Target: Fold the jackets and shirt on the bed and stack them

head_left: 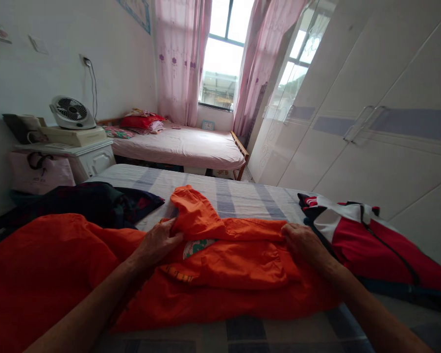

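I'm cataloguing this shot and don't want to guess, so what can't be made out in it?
All in the head view:
Badge on the orange garment: partly covered by a fold; lettering too small.
Orange garment's left end: cut off by the left edge.
Palms of the left hand and right hand: turned away from the camera.
Red-and-white garment: cut off by the right edge.
Clock: too small to read.

A: What's on the bed [242,198] w/ blue & wht stripes?
B: Big orange clothes [235,264], mid, all bumpy, going out to the L side.
A: & what else?
B: Dark clothes [84,201] in a heap nr the far L corner, touching the orange. Red & wht clothes [367,230] on the R side, tip nr the far edge.
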A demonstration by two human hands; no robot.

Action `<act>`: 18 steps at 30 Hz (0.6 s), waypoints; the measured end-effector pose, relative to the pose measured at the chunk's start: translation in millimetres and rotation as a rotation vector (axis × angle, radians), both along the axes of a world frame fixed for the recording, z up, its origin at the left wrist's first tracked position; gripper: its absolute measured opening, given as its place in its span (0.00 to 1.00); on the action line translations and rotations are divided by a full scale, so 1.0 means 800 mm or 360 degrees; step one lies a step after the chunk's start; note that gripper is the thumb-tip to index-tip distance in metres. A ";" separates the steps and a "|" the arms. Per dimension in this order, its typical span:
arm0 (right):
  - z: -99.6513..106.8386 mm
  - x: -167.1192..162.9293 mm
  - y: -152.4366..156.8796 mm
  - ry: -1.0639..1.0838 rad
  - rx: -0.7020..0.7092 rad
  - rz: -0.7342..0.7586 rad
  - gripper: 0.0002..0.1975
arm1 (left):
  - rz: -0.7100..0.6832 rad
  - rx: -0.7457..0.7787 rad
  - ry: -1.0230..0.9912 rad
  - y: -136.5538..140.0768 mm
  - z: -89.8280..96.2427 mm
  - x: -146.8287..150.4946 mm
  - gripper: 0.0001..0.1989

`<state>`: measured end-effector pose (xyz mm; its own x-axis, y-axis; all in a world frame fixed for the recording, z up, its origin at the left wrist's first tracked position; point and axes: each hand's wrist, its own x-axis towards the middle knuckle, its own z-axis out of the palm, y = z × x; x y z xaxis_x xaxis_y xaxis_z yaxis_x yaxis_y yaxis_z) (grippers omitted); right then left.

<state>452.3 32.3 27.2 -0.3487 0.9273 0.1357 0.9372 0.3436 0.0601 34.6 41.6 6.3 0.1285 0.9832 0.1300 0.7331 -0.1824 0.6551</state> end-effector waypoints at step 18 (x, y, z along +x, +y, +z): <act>0.022 -0.246 0.147 0.1731 -0.1290 -0.0314 0.10 | -0.0092 0.0184 0.0342 -0.002 -0.012 0.002 0.11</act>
<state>255.4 150.0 45.0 -0.2701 0.8987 -0.3456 0.4188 -0.2136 -0.8826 36.0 40.4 -3.5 0.2210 0.9536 0.2047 0.8395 -0.2928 0.4577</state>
